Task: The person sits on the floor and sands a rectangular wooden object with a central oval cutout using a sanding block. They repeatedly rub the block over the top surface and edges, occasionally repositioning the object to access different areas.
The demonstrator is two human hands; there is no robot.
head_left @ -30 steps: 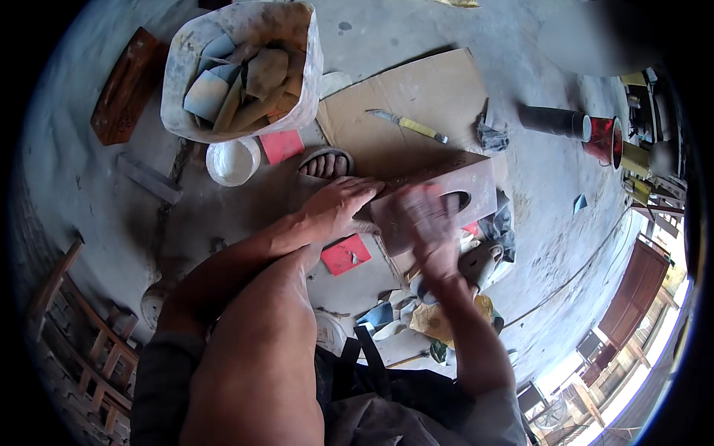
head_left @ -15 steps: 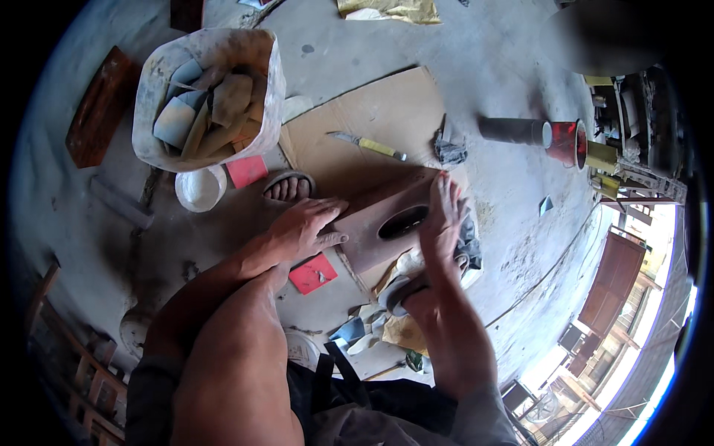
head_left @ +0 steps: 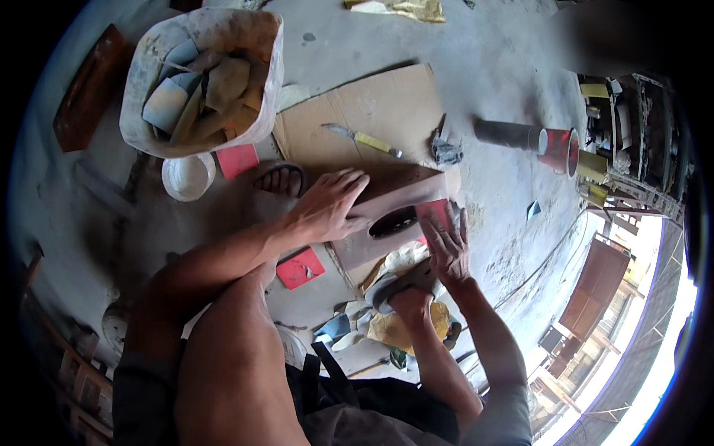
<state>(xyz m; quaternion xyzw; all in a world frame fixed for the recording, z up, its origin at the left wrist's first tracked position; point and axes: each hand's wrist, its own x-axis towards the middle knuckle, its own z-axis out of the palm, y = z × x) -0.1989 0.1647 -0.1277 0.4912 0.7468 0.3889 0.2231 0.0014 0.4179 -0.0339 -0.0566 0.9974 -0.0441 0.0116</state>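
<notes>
A wooden box (head_left: pixel 361 249) with an oval hole in its upward face lies tilted on the cardboard between my feet. My left hand (head_left: pixel 327 207) grips its left end, fingers curled over the far edge and thumb on the near face. Beneath the fingers of my right hand (head_left: pixel 449 249) is a piece of red sandpaper (head_left: pixel 429 212), pressed to the box face just right of the hole. Those fingers lie nearly straight, holding the sandpaper down. A second red sandpaper piece (head_left: pixel 300 268) rests on the floor near my left knee.
A cardboard sheet (head_left: pixel 357 104) bears a yellow-handled knife (head_left: pixel 364 139). At far left stands a whitish tub (head_left: pixel 271 82) of sandpaper scraps, beside a white round container (head_left: pixel 188 177). A dark cylinder (head_left: pixel 509 135) and red bucket (head_left: pixel 559 152) lie at right. Scraps (head_left: pixel 346 327) litter the near floor.
My right hand has drawn back toward me from the box's far right corner, and red sandpaper now shows under it. My left hand has shifted further over the box's far edge.
</notes>
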